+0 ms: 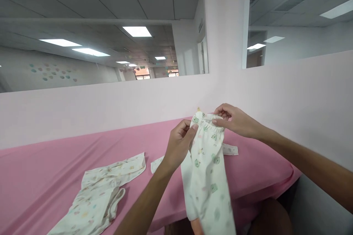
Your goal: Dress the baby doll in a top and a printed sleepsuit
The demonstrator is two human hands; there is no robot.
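A pair of small white pants [208, 165] printed with green animal faces hangs upright in front of me, its gathered elastic waistband at the top. My left hand [182, 143] is closed on the left edge of the waist, thumb toward me. At the waistband's right side, my right hand [228, 117] pinches the elastic, with its thumb at the opening. The legs drop past the front edge of the table and run out of view at the bottom. Behind the pants lies another white printed garment [230, 149], mostly hidden, with ends showing on both sides.
A pink-covered table [55, 161] runs along a white wall [110, 102]. On its left part rests a loosely folded white printed garment [96, 194]. Above the wall are glass windows [110, 51] onto a lit room. The table's right corner [292, 172] is near my right forearm.
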